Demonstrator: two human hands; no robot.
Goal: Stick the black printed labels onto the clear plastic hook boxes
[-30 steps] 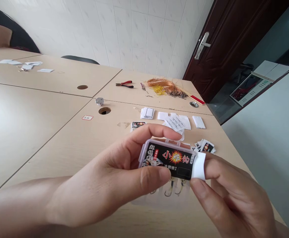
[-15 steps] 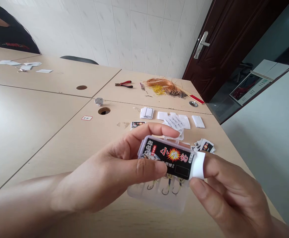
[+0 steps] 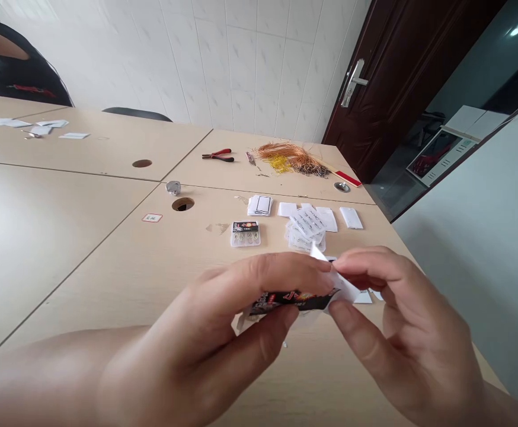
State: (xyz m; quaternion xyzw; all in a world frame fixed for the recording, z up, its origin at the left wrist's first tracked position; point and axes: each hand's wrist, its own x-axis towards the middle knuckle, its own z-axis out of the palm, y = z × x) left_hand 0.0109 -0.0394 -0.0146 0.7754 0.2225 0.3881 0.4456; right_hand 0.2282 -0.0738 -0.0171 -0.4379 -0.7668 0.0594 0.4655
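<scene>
My left hand (image 3: 214, 326) grips a small clear plastic fishhook box, fingers over the top and thumb along the front. A black printed label (image 3: 306, 301) with red lettering lies across the box, now seen edge-on and partly covered by my fingers. At the right end, the label's loose white paper strip (image 3: 347, 290) sticks out and folds upward. My right hand (image 3: 412, 320) pinches that strip between thumb and fingertips. The hooks in the held box are hidden.
A labelled fishhook box (image 3: 245, 233) and a pile of clear hook packs (image 3: 307, 225) lie beyond my hands. Further back are white cards (image 3: 260, 205), red-handled pliers (image 3: 218, 155) and a bundle of copper-coloured line (image 3: 285, 153). A person (image 3: 14, 59) sits at far left.
The box has tipped so its front is foreshortened, and its hooks are out of sight. My right fingers have moved up and left, bending the white strip. The other labelled box is now uncovered.
</scene>
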